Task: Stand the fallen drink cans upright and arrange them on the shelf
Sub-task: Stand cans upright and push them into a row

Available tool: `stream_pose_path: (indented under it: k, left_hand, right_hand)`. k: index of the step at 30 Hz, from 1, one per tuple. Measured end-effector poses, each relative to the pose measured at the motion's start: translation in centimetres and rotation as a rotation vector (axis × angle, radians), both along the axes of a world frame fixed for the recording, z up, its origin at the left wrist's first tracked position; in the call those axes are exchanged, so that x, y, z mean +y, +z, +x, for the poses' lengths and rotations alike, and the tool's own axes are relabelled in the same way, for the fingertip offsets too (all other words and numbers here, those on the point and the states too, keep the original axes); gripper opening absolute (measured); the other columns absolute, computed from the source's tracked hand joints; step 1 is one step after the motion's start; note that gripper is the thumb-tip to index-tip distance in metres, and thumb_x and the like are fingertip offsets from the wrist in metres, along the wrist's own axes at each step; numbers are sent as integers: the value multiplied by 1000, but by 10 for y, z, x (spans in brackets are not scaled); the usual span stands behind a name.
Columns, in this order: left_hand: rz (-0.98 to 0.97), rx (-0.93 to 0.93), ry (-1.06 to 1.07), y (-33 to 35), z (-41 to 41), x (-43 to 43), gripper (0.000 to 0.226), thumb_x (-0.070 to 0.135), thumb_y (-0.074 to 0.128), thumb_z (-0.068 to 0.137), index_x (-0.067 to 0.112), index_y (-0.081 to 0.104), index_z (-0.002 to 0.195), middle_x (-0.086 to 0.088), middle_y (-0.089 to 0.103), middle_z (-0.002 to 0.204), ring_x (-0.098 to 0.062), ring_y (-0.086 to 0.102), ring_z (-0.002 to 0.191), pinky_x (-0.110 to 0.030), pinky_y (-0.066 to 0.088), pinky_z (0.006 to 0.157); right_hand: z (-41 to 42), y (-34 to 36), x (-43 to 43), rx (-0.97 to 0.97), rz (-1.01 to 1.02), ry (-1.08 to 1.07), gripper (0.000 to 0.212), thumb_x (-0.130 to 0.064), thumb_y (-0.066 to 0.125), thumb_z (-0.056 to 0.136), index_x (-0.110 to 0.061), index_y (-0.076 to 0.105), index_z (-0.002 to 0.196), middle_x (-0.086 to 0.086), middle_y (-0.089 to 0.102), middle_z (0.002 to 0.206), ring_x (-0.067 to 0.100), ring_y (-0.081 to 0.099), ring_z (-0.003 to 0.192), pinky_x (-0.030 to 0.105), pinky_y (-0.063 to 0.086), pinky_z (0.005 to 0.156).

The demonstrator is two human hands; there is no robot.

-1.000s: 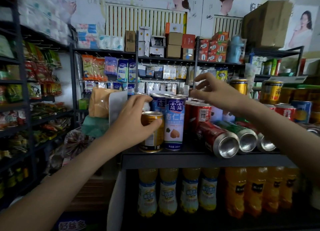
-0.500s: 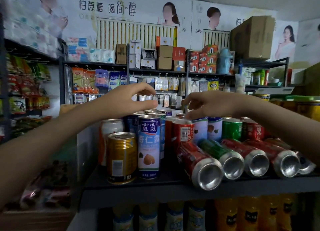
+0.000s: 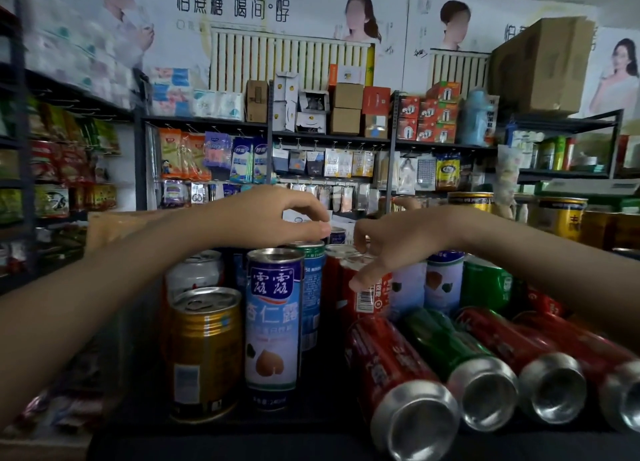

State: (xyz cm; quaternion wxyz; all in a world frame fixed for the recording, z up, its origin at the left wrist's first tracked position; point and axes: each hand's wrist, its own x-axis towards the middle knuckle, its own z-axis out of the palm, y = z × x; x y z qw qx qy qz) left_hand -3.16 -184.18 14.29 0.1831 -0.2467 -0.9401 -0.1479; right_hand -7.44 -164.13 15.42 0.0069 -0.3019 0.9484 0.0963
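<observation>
The fallen cans (image 3: 446, 350) lie at the front right of the shelf (image 3: 311, 424), bases toward us (long axes front-to-back), just below our right hand (image 3: 398, 239), the nearer. It and our left hand (image 3: 273, 218) curl over the upright cans (image 3: 273, 322), and we cannot tell whether either grips anything.

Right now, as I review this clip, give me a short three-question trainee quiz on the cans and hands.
1. True or false: the gold can stands upright, left of the blue can.
2. The fallen can second from the left is: A red, B green, C gold.
3. Which hand's thumb crosses the standing red can?
Key: 1 true; 2 B; 3 the right hand.
</observation>
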Motion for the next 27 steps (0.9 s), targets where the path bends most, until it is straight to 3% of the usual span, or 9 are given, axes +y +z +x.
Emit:
stream_pose_path:
  k: [2, 4, 7, 13, 17, 21, 22, 25, 27]
  left_hand:
    - [-25, -6, 10, 3, -6, 2, 30, 50, 51, 86, 37, 59, 111, 33, 55, 100, 28, 47, 87, -4, 36, 79]
    - [-42, -19, 23, 6, -11, 1, 28, 48, 52, 87, 36, 60, 111, 34, 55, 99, 28, 46, 85, -4, 35, 79]
    - [-75, -24, 51, 10, -19, -2, 28, 49, 51, 88, 36, 59, 112, 32, 54, 99, 24, 47, 86, -7, 36, 78]
    - [-153, -99, 123, 21, -34, -15, 36, 42, 49, 93, 32, 51, 128, 19, 51, 120, -4, 49, 114, -28, 38, 102]
    - [-242, -175, 163, 23, -42, -17, 41, 42, 43, 97, 32, 43, 137, 13, 44, 139, -6, 45, 118, -29, 35, 105]
    - [-323, -220, 174, 19, -54, -19, 44, 45, 42, 96, 36, 39, 139, 8, 35, 149, -14, 42, 129, -38, 32, 110]
    - [-330, -228, 169, 18, -57, -20, 44, 46, 41, 96, 37, 38, 139, 8, 33, 150, -14, 39, 131, -38, 30, 111]
    - [-321, -250, 149, 17, -61, -21, 47, 48, 41, 96, 40, 33, 141, 11, 30, 152, -12, 32, 136, -38, 26, 113]
    - [-329, -256, 139, 17, -62, -20, 50, 47, 41, 96, 39, 28, 144, 11, 27, 153, -13, 30, 138, -37, 25, 113]
  right_hand:
    - [-3, 4, 0, -12, -37, 5, 65, -68, 56, 77, -24, 40, 121, -14, 50, 92, 7, 49, 90, 34, 29, 89]
    - [-3, 10, 2, -42, -116, 5, 63, -69, 51, 80, -26, 41, 125, -11, 55, 105, 15, 51, 106, 36, 34, 95]
    - [-8, 17, 1, -40, -228, 20, 55, -62, 47, 87, -22, 45, 126, -2, 55, 121, 17, 50, 106, 35, 39, 92]
    - [-25, 26, -13, -23, -251, 1, 53, -44, 51, 94, -8, 49, 132, 7, 51, 133, 20, 49, 114, 33, 39, 95]
    - [-33, 23, -22, -68, -197, 2, 53, -45, 54, 91, -5, 55, 126, 9, 56, 127, 22, 55, 109, 33, 42, 92]
    - [-43, 16, -34, -110, -132, 10, 45, -50, 57, 87, -9, 65, 105, 6, 60, 118, 12, 56, 83, 24, 39, 65]
    - [-47, 15, -36, -121, -114, 10, 39, -50, 57, 87, -13, 65, 96, 6, 60, 116, 12, 56, 82, 26, 40, 66]
    - [-52, 16, -39, -149, -72, -2, 36, -52, 57, 87, -17, 65, 87, 7, 65, 111, 19, 58, 96, 37, 42, 89]
    - [-52, 16, -38, -161, -50, 2, 37, -50, 59, 86, -14, 67, 86, 0, 68, 95, 15, 57, 89, 36, 39, 88]
